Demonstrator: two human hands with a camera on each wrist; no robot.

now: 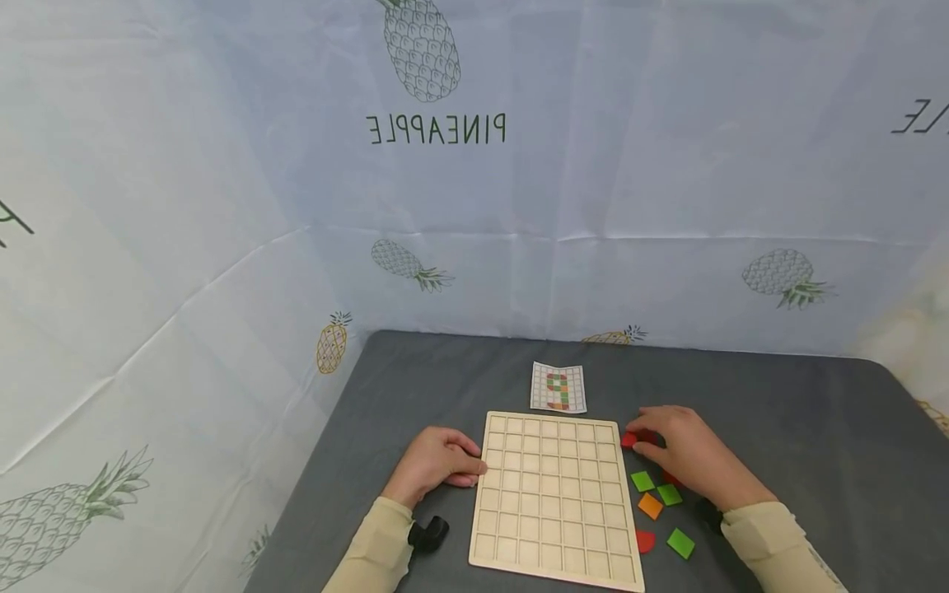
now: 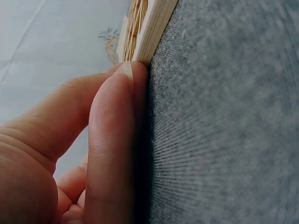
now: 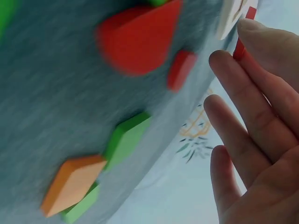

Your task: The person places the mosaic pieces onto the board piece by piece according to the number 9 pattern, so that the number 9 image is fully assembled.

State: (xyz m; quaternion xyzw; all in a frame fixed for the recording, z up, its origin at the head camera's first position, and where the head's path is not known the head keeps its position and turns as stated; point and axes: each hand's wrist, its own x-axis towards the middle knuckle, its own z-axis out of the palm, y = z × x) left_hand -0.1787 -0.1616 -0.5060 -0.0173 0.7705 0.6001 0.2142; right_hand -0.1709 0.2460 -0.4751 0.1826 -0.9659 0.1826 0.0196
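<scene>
- The left hand (image 1: pixel 437 461) pinches the left edge of the gridded wooden board (image 1: pixel 550 504) between thumb and fingertip; the right hand (image 1: pixel 685 445) holds a red piece (image 1: pixel 628 440) between thumb and index finger, its other fingers spread apart (the right wrist view shows this best);
- The likeliest trouble, I judge, is a slip; the red piece sits only at the fingertips, so a slackened thumb could drop it; a tug from the left hand could shift the board; a low sweep of the right could scatter the green pieces (image 1: pixel 680 543) near it;
- The board lies between the hands; the red piece is by its right edge, near the far corner;
- Along that edge also lie an orange piece (image 1: pixel 650 506) and a rounded red block (image 1: pixel 646 541);
- Beyond the board, a pattern card (image 1: pixel 558 388) rests on the dark counter (image 1: pixel 815 428).
</scene>
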